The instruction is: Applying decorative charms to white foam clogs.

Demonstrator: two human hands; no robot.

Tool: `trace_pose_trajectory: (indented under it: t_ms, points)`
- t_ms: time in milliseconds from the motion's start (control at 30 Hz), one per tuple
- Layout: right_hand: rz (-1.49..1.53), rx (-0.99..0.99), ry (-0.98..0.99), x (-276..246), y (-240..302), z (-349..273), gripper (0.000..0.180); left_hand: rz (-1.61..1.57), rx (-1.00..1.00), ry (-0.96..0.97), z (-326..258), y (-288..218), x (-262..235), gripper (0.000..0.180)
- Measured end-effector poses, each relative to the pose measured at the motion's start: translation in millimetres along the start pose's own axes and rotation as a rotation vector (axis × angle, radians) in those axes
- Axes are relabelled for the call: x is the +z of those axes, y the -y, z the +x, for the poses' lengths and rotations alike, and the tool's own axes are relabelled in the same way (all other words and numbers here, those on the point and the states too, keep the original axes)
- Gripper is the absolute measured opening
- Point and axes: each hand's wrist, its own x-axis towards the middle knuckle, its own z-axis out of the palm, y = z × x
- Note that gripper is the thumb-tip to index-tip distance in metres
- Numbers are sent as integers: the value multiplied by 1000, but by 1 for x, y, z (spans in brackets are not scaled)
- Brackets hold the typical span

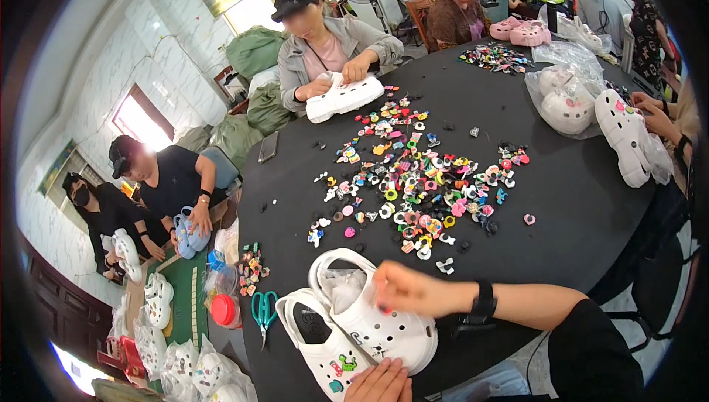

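Note:
A pair of white clogs (410,339) lies in front of me at the table's near edge, heels pointing away. The left clog (304,332) carries a green dinosaur-like charm (343,363) and other small charms near its toe. My left hand (380,383) rests with fingers stretched over the toes of the clogs. Above the right clog's opening, my right hand (417,289) is closed in a pinch, slightly blurred. A small dark-red spot shows at its fingertips; I cannot tell what it is. Crumpled clear plastic (343,287) fills the right clog's heel.
Many loose shoe charms (421,195) spread over the black table (561,247). Teal-handled scissors (264,313) lie left of the clogs, beside a red-lidded jar (224,310). Across the table a person handles a white clog (346,97). Bagged clogs (565,103) sit at the right.

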Motion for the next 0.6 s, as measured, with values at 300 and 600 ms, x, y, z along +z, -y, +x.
trace_pose_trajectory:
  t_ms: [300,600]
  points:
    - [621,454,-198,-37,4,8,23,10,-1,-12,-1,-1,0,17]
    - [1212,93,-462,-76,24,15,33,24,5,-20,-1,-3,-2,18]
